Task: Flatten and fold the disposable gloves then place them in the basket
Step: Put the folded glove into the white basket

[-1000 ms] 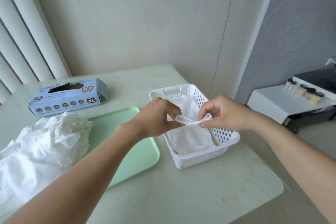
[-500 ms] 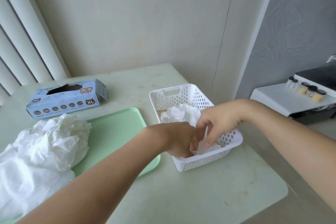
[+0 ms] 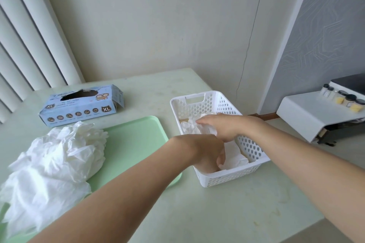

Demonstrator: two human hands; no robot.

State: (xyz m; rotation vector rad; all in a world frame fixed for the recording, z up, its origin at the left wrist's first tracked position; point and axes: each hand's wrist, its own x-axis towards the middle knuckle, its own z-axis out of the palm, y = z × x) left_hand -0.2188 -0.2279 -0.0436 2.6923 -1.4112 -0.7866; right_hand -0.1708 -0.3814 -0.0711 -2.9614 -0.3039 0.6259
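Observation:
A white perforated basket (image 3: 233, 178) stands on the table right of centre. Both my hands are inside it. My left hand (image 3: 207, 152) reaches down at the near end, its fingers touching a folded white glove (image 3: 236, 157) that lies flat on the bottom. My right hand (image 3: 219, 126) lies palm down at the middle, fingers straight, pressing on more white gloves (image 3: 190, 127) toward the far end. A big crumpled pile of disposable gloves (image 3: 55, 162) rests on the left part of a green tray (image 3: 138, 136).
A blue XL glove box (image 3: 83, 104), its top torn open, lies behind the tray. The pale table (image 3: 227, 213) ends at the right, close to the basket. Beyond it a white shelf (image 3: 312, 116) carries small jars (image 3: 347, 100).
The folded glove I held stretched between both hands above the basket has gone down into it. Both hands followed, and the right hand has moved toward the basket's far end.

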